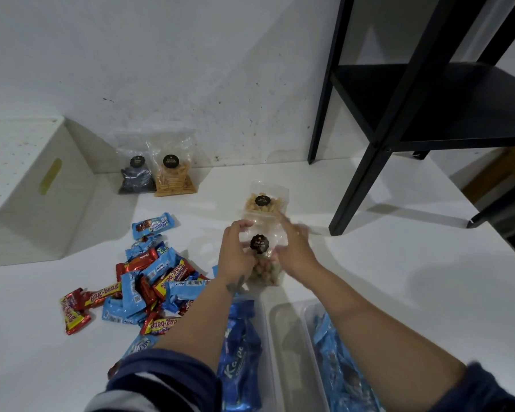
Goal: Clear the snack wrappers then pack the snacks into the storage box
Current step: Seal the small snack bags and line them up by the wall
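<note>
- Both my hands hold a clear biscuit bag (pixel 260 257) upright on the white floor (pixel 384 278): left hand (pixel 235 254) curled round its left side, right hand (pixel 295 248) gripping its right side, slightly blurred.
- Just behind it lies a bag of pale crackers (pixel 263 200).
- Near my forearms sit two clear boxes: the left box (pixel 260 316) holds dark blue packs, the right box (pixel 289 352) light blue ones.
- Left of my arm lies a pile of wrapped bars (pixel 143 286), red and blue.
- Against the wall stand a dark snack bag (pixel 136 173) and a stick snack bag (pixel 174 173), touching.
- Farther out: a white bin (pixel 33 188) left, a black shelf (pixel 414 108) right.
</note>
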Available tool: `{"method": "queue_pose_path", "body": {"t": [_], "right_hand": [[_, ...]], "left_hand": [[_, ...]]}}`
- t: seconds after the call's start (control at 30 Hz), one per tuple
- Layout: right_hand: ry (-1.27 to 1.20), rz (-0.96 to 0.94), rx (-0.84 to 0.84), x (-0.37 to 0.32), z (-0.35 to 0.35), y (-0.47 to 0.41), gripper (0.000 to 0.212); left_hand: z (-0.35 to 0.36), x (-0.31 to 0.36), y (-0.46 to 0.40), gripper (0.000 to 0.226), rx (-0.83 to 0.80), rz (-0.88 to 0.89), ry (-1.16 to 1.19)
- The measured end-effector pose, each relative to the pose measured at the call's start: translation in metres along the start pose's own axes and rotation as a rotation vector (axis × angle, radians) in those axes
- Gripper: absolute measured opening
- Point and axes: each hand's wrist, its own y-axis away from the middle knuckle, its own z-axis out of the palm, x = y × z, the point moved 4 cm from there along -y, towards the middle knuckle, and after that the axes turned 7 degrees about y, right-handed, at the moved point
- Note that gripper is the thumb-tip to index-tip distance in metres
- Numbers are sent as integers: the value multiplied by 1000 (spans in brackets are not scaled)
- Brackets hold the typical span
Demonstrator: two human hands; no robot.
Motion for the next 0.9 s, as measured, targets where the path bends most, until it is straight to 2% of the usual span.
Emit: {"method": "queue_pose_path", "body": {"t": [0.07,0.23,0.3,0.37,0.43,0.53,0.63,0.73,0.9], "right_hand": [[3,-9,-41,4,13,6,86],[25,21,4,1,11,-3,91],[19,-3,-6,-11,3,-14,93],[67,-37,11,-28,-7,-32,95],[90,-72,24,-48,-12,-52,97],[95,-120,29,-81,-10,-88,95],[123,-130,40,-107,6,-130,97],[84,-160,40,-122,27,-169,97],[33,-211,27,-129,57,-214,91]], "left_hand": [[-1,-3,-2,60,5,-3,-12],[-10,2,-7,49,-30,13,3],[-23,8,-15,46,19,47,29],[-42,8,-29,42,97,102,-81],[-58,-2,-46,43,62,122,-337],[-71,-30,-71,63,-167,9,-773],[-75,-53,-76,104,-411,-124,-1084],[-73,-64,-71,127,-503,-141,-1140],[-74,-64,-73,127,-520,-142,-1124]]}}
